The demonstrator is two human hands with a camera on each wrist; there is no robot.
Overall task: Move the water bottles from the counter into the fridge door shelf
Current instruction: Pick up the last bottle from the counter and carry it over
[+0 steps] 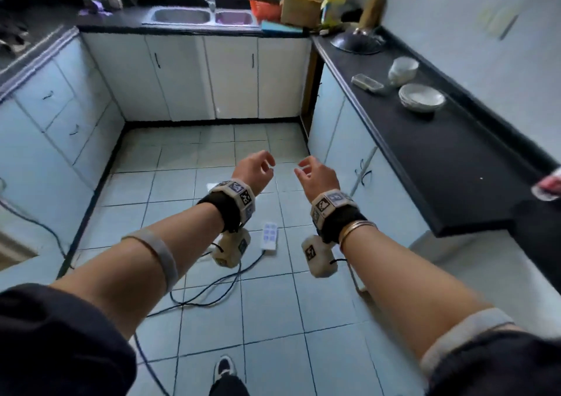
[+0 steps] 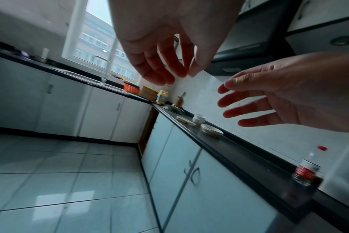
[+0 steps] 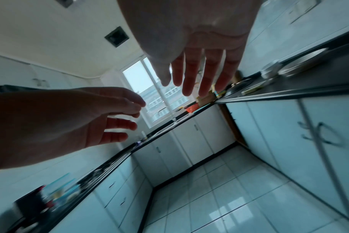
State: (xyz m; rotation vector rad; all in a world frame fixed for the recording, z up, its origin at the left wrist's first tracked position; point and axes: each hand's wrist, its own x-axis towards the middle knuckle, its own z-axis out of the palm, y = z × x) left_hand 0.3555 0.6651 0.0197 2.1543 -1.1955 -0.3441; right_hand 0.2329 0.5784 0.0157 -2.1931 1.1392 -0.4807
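A clear water bottle (image 2: 307, 171) with a red cap and red label stands upright at the near end of the dark right-hand counter (image 2: 249, 160). Only a slice of the bottle (image 1: 550, 185) shows at the right edge of the head view. My left hand (image 1: 265, 165) and right hand (image 1: 303, 168) hang side by side over the tiled floor, left of the counter (image 1: 440, 152), fingers loosely curled and holding nothing. The wrist views show the left hand (image 2: 163, 69) and the right hand (image 3: 195, 82) empty too. No fridge is in view.
On the right counter sit a stack of plates (image 1: 422, 98), white bowls (image 1: 403, 69), a small box (image 1: 367, 83) and a wok lid (image 1: 356, 42). A double sink (image 1: 200, 16) is at the far wall. A power strip (image 1: 269, 237) and cables lie on the floor.
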